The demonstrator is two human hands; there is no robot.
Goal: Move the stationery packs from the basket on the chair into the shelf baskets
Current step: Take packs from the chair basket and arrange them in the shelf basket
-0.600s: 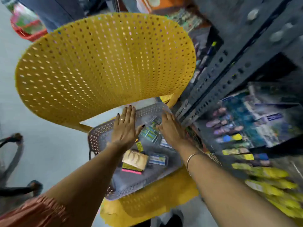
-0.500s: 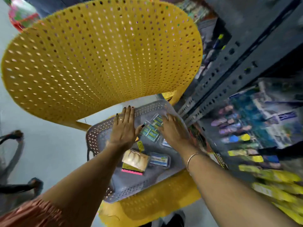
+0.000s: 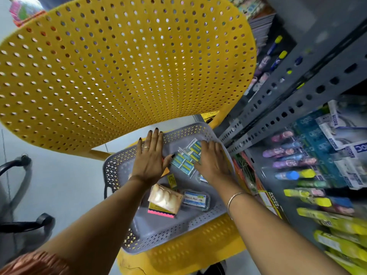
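A grey perforated basket [image 3: 178,233] sits on the seat of a yellow chair [image 3: 119,62]. Inside lie a clear pack of blue eraser boxes [image 3: 187,157], a beige blister pack on pink and yellow sticky notes [image 3: 164,199], and a small blue-labelled box [image 3: 195,198]. My left hand [image 3: 150,157] reaches flat over the basket's far left part, fingers straight, thumb touching the eraser pack's left edge. On that pack's right side lies my right hand [image 3: 211,160], fingers extended. An orange item shows under my left palm.
A grey slotted metal shelf [image 3: 288,116] stands to the right, filled with pens, markers and boxed stationery [image 3: 309,161]. Yellow packs [image 3: 341,231] fill the lower right. A black chair base [image 3: 21,221] is at the left on the pale floor.
The view has shifted slightly closer and downward. Both hands stay over the far end of the basket around the eraser pack, the right one settled a bit more onto it.
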